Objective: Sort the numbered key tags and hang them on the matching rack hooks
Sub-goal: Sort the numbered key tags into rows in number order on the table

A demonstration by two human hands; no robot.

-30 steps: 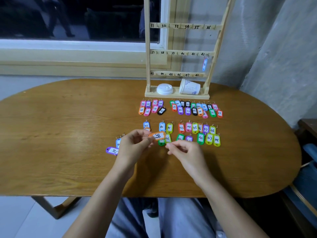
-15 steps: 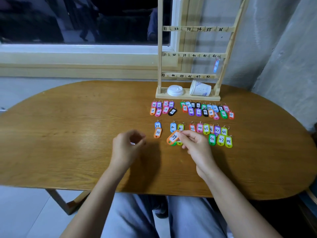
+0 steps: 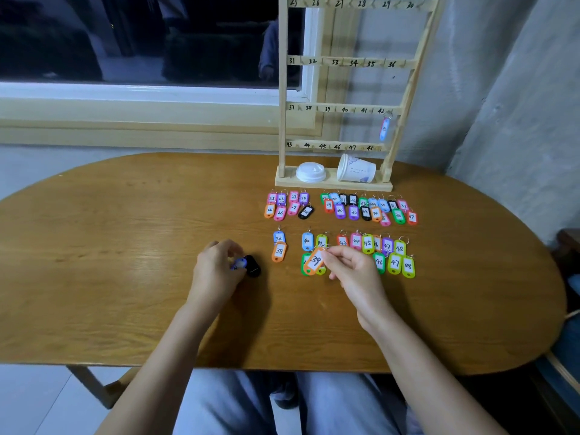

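Single head view, looking forward and down — table [image 3: 125, 262] near, rack [image 3: 345, 108] beyond

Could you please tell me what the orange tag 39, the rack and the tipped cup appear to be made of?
Orange tag 39: probably glossy plastic, judging by its bright uniform colour, with a white paper-like label insert and a thin, seemingly metal ring.
Rack: pale, apparently unfinished wood, with a matte surface and faint grain.
Cup: likely paper, matte white with faint print.
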